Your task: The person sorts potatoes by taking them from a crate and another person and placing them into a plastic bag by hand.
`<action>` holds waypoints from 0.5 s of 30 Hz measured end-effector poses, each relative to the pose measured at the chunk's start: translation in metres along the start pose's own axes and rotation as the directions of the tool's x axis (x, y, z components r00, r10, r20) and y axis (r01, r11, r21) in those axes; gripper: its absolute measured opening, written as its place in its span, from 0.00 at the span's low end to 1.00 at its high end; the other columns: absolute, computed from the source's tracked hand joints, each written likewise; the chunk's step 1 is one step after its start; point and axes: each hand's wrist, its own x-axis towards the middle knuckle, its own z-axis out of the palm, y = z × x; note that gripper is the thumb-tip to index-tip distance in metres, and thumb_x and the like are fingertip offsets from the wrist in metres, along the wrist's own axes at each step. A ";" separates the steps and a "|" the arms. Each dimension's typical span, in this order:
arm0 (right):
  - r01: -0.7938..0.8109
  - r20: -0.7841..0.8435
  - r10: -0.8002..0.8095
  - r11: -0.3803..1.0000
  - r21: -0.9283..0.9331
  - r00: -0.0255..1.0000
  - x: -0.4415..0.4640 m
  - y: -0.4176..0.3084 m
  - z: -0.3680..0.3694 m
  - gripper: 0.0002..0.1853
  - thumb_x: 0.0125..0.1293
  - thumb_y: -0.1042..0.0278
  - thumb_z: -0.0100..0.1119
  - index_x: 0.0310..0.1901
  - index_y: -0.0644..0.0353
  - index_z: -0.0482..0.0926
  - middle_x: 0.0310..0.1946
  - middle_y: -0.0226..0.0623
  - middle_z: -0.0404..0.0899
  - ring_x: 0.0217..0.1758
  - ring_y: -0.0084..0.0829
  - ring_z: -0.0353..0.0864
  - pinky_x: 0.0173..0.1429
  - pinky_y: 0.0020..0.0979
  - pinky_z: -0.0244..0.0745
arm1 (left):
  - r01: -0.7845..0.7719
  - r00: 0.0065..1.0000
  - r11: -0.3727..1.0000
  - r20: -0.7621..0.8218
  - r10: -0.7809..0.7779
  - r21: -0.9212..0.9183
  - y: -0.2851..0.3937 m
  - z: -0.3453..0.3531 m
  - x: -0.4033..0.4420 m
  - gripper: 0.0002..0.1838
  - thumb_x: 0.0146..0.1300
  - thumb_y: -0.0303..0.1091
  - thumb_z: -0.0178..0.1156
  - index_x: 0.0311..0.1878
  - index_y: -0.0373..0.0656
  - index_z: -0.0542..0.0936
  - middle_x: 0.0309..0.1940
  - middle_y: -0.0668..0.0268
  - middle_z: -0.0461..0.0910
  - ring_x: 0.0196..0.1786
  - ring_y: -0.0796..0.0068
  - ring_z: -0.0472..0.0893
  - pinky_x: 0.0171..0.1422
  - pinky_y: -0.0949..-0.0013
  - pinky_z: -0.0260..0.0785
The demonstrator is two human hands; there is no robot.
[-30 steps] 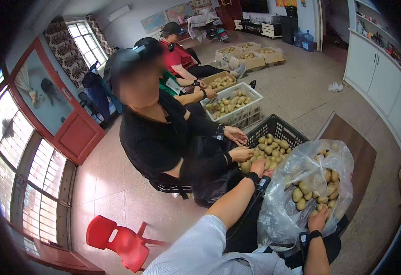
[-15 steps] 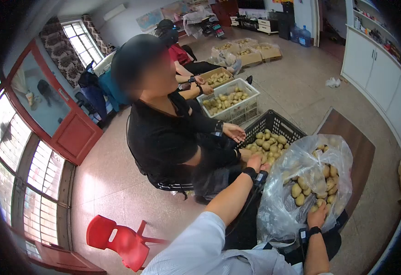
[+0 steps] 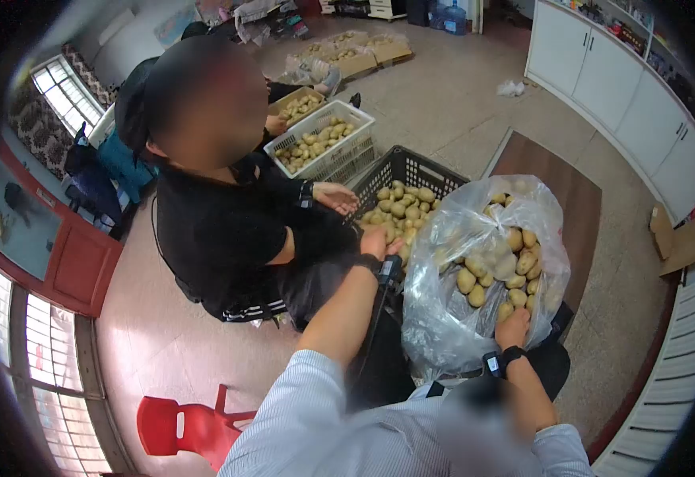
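Note:
My left hand point(image 3: 376, 241) reaches to the near side of a black crate point(image 3: 451, 180) full of potatoes point(image 3: 399, 208). Its fingers look curled, and what lies in them is hidden. A clear plastic bag point(image 3: 435, 318), wide at the top, rests in front of me with more potatoes inside. Down in the bag's near right side, my right hand point(image 3: 513, 328) closes around a potato point(image 3: 505, 310). Close by my left hand, a person in black holds an open hand point(image 3: 336, 197) over the crate's left edge.
Beyond stand a white crate point(image 3: 347, 155) and cardboard boxes point(image 3: 379, 54) of potatoes. A brown board point(image 3: 574, 191) lies under the bag's right side. At lower left is a red chair point(image 3: 192, 429); white cabinets point(image 3: 602, 71) line the right wall.
The view has swung, so everything sits further left and higher in the picture. Both my hands keep about the same places, left at the crate and right in the bag.

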 end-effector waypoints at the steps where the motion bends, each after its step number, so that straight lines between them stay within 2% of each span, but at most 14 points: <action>1: 0.044 0.009 -0.043 0.998 -0.036 0.999 0.000 0.003 0.004 0.24 0.52 0.72 0.62 0.48 0.67 0.64 0.52 0.54 0.65 0.55 0.58 0.66 0.61 0.48 0.63 | -0.108 0.993 0.980 0.061 0.099 0.166 0.003 0.000 -0.001 0.12 0.54 0.37 0.61 0.29 0.35 0.76 0.29 0.49 0.76 0.36 0.52 0.79 0.35 0.55 0.72; 2: 0.085 0.019 -0.084 0.994 -0.072 0.996 0.001 0.007 0.006 0.24 0.52 0.72 0.63 0.49 0.67 0.64 0.52 0.53 0.65 0.55 0.58 0.66 0.60 0.48 0.63 | -0.224 0.974 0.910 0.101 0.202 0.349 0.006 0.001 -0.003 0.10 0.55 0.35 0.60 0.29 0.35 0.76 0.31 0.51 0.76 0.37 0.55 0.78 0.37 0.57 0.73; 4: 0.106 0.009 -0.106 0.991 -0.076 0.994 0.000 0.008 0.008 0.26 0.51 0.72 0.63 0.50 0.66 0.64 0.52 0.53 0.65 0.55 0.57 0.66 0.60 0.48 0.63 | -0.298 0.954 0.796 0.159 0.253 0.527 0.011 0.000 -0.007 0.07 0.57 0.31 0.57 0.30 0.36 0.76 0.34 0.53 0.75 0.39 0.60 0.77 0.39 0.61 0.75; 5: 0.135 0.014 -0.135 0.987 -0.085 0.991 -0.001 0.008 0.008 0.27 0.50 0.73 0.64 0.51 0.66 0.64 0.52 0.53 0.65 0.56 0.56 0.66 0.60 0.48 0.64 | -0.315 0.948 0.721 0.173 0.266 0.618 0.014 -0.001 -0.009 0.10 0.57 0.34 0.55 0.30 0.37 0.79 0.32 0.51 0.78 0.39 0.56 0.79 0.40 0.58 0.72; 6: 0.154 -0.020 -0.157 0.982 -0.107 0.987 0.003 0.014 0.019 0.32 0.48 0.74 0.64 0.56 0.62 0.63 0.52 0.52 0.65 0.56 0.54 0.66 0.59 0.46 0.65 | -0.327 0.942 0.635 0.187 0.279 0.700 0.020 -0.002 -0.012 0.13 0.57 0.37 0.53 0.29 0.37 0.81 0.30 0.48 0.80 0.38 0.51 0.80 0.40 0.55 0.70; 7: 0.149 -0.040 -0.153 0.984 -0.102 0.987 -0.001 0.006 0.009 0.32 0.48 0.74 0.64 0.56 0.62 0.63 0.52 0.52 0.65 0.56 0.54 0.66 0.59 0.46 0.65 | -0.372 0.923 0.570 0.227 0.311 0.733 0.020 -0.004 -0.012 0.12 0.56 0.36 0.54 0.30 0.37 0.81 0.31 0.49 0.80 0.38 0.52 0.80 0.40 0.56 0.70; 8: 0.210 -0.050 -0.216 0.972 -0.102 0.975 -0.008 -0.003 0.002 0.32 0.47 0.73 0.65 0.56 0.62 0.64 0.50 0.52 0.67 0.54 0.54 0.67 0.58 0.47 0.65 | -0.428 0.895 0.512 0.272 0.353 0.745 0.022 -0.006 -0.012 0.11 0.56 0.35 0.55 0.31 0.37 0.81 0.32 0.50 0.81 0.38 0.53 0.80 0.39 0.57 0.71; 9: 0.266 -0.059 -0.273 0.958 -0.105 0.960 -0.014 -0.010 -0.007 0.32 0.47 0.71 0.65 0.56 0.61 0.65 0.48 0.52 0.68 0.53 0.54 0.68 0.57 0.47 0.66 | -0.512 0.847 0.454 0.339 0.410 0.730 0.027 -0.007 -0.013 0.10 0.56 0.34 0.56 0.31 0.37 0.81 0.33 0.50 0.81 0.37 0.54 0.80 0.38 0.58 0.71; 11: 0.266 -0.059 -0.270 0.962 -0.066 0.961 -0.013 -0.007 -0.002 0.34 0.47 0.69 0.66 0.58 0.58 0.65 0.46 0.50 0.70 0.51 0.52 0.69 0.55 0.47 0.66 | -0.651 0.739 0.363 0.450 0.500 0.667 0.045 -0.005 -0.022 0.08 0.56 0.32 0.58 0.32 0.36 0.81 0.35 0.52 0.81 0.36 0.56 0.80 0.36 0.60 0.71; 12: 0.301 -0.029 -0.303 0.951 -0.075 0.952 -0.013 -0.010 -0.005 0.33 0.48 0.68 0.66 0.58 0.57 0.66 0.44 0.48 0.71 0.50 0.52 0.69 0.54 0.47 0.67 | -0.690 0.703 0.343 0.477 0.527 0.637 0.057 -0.001 -0.028 0.08 0.56 0.31 0.59 0.33 0.36 0.81 0.36 0.52 0.81 0.36 0.57 0.80 0.35 0.61 0.72; 14: 0.327 -0.015 -0.330 0.941 -0.084 0.944 -0.015 -0.015 -0.007 0.33 0.48 0.67 0.67 0.59 0.55 0.66 0.43 0.47 0.72 0.49 0.51 0.70 0.53 0.47 0.67 | -0.599 0.793 0.418 0.431 0.430 0.683 0.048 0.001 -0.022 0.11 0.50 0.31 0.64 0.38 0.42 0.81 0.39 0.55 0.81 0.41 0.57 0.80 0.41 0.61 0.72; 15: 0.362 -0.006 -0.366 0.923 -0.131 0.931 -0.017 -0.017 -0.008 0.32 0.49 0.65 0.66 0.58 0.54 0.67 0.43 0.45 0.73 0.49 0.50 0.71 0.53 0.47 0.67 | -0.544 0.839 0.591 0.380 0.389 0.596 0.006 -0.009 0.005 0.12 0.48 0.31 0.65 0.38 0.43 0.81 0.37 0.55 0.81 0.39 0.56 0.80 0.39 0.60 0.71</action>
